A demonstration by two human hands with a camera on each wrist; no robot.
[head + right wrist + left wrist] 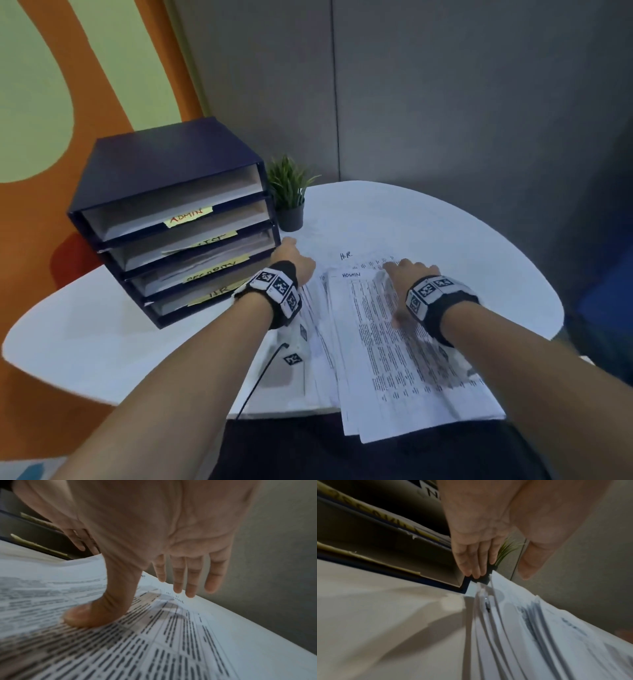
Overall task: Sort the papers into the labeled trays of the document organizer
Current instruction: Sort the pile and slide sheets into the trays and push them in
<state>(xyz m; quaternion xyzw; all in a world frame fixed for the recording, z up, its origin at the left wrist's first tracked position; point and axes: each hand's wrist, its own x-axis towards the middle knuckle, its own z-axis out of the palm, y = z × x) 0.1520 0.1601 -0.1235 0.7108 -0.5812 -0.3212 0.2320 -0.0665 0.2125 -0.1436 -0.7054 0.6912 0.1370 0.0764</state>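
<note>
While the papers (pixel 394 346) lie fanned in a loose stack on the near side of the white table (pixel 445 233), their near edge hanging over its rim, we see the top sheet headed ADMIN and, just beyond it, a sheet marked H.R. (pixel 346 255). Our right hand (pixel 409 274) rests over the top sheet with the fingers (pixel 192 582) straight and slightly apart, stretched above the far edge of the paper, and the thumb (pixel 82 616) pressed flat on the print. Our left hand (pixel 294 262) is at the far left corner of the stack, fingers (pixel 471 561) straight and held together, thumb out to the side; whether the tips touch the paper we cannot tell.

Just left of that hand stands the dark blue document organizer (pixel 164 212) with four stacked trays. Yellow labels read ADMIN (pixel 188 216) on the top one, then a half-hidden label, then SECURITY (pixel 215 270), then HR (pixel 219 291) at the bottom. Each tray holds some sheets, and in the second one a paper pokes out at the front. Behind the organizer's right side sits a small potted plant (pixel 289 192) in a black pot.
</note>
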